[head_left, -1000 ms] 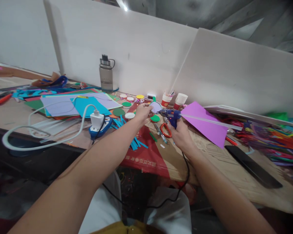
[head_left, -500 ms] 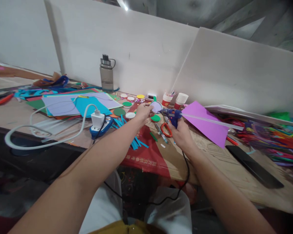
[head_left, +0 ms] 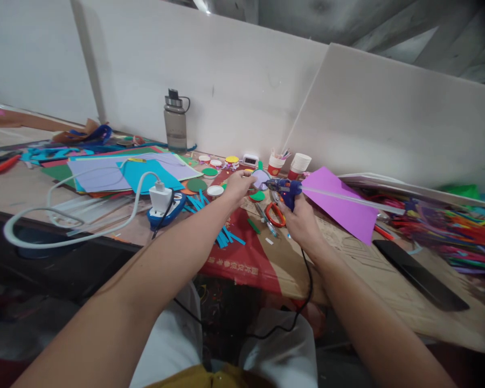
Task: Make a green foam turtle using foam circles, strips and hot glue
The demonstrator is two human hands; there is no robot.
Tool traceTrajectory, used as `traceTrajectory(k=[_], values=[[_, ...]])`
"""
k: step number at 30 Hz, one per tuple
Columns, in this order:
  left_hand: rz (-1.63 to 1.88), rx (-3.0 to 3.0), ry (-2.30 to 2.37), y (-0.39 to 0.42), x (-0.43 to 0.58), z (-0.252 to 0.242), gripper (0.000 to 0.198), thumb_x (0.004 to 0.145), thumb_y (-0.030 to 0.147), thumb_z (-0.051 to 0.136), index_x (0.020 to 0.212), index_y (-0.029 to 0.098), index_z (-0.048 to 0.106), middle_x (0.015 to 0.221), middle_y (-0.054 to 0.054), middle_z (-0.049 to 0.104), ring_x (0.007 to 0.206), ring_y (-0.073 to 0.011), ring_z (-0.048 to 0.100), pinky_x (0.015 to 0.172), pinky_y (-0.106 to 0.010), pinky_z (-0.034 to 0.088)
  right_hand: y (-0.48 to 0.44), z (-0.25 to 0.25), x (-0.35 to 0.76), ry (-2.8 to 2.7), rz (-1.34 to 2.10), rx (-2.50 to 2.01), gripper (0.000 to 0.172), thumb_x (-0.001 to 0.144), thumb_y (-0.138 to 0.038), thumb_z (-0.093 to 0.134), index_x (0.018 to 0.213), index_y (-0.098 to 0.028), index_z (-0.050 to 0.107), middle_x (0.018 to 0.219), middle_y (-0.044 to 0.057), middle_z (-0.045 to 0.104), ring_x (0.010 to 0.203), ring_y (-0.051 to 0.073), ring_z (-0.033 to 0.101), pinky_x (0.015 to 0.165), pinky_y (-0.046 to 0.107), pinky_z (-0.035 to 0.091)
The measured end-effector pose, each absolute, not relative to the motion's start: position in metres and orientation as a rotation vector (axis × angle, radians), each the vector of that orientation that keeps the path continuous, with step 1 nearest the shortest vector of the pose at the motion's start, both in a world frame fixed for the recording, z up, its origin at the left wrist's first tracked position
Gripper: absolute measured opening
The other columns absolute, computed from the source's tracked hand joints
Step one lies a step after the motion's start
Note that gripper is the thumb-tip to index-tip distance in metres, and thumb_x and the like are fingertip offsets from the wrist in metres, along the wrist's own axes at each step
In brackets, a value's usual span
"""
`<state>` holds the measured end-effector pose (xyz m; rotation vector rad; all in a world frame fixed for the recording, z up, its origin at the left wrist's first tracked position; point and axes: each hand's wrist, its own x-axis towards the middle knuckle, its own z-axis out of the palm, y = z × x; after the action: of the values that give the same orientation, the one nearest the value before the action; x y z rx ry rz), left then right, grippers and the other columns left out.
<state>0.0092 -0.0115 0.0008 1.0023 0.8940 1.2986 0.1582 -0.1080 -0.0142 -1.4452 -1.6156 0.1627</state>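
Lilac faces the round piece (head_left: 261, 180) that a person holds above the counter (head_left: 12, 195), the left hand (head_left: 238, 186) pinching its edge in a thumb-and-finger grip. From the opposite side, the right hand (head_left: 302, 220) wraps its grip around the handle of a blue glue gun (head_left: 286, 187), nozzle pointed at the lilac face; whether the tip touches it cannot be told at this distance. A clear glue stick (head_left: 350, 199) juts from the gun's rear, passing in front of a purple sheet (head_left: 359, 225), and a black cord (head_left: 309, 280) hangs from the handle. Below the hands, orange-handled scissors (head_left: 275, 215) lie near a green disc (head_left: 257, 196), with blue strips (head_left: 228, 237) to the left. Beyond, a water bottle (head_left: 175, 128) stands by the white panel (head_left: 242, 91), and paper cups (head_left: 300, 164) are stacked near the purple sheet. A white plug (head_left: 160, 200) sits in a blue power strip (head_left: 179, 205); a black phone (head_left: 422, 277) lies at right.
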Motion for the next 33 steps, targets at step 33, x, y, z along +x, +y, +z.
traceTrajectory(k=[33], values=[[1.26, 0.746, 0.812, -0.0037, 0.0047, 0.0024, 0.017, 0.072, 0.003, 0.063, 0.072, 0.016, 0.051, 0.06, 0.001, 0.06, 0.051, -0.0079, 0.056, 0.058, -0.022, 0.049, -0.1135, -0.0085, 0.1606, -1.433, 0.533, -1.363, 0.025, 0.082, -0.043, 0.054, 0.092, -0.021, 0.057, 0.066, 0.0, 0.059, 0.056, 0.016, 0.054, 0.059, 0.033, 0.05]])
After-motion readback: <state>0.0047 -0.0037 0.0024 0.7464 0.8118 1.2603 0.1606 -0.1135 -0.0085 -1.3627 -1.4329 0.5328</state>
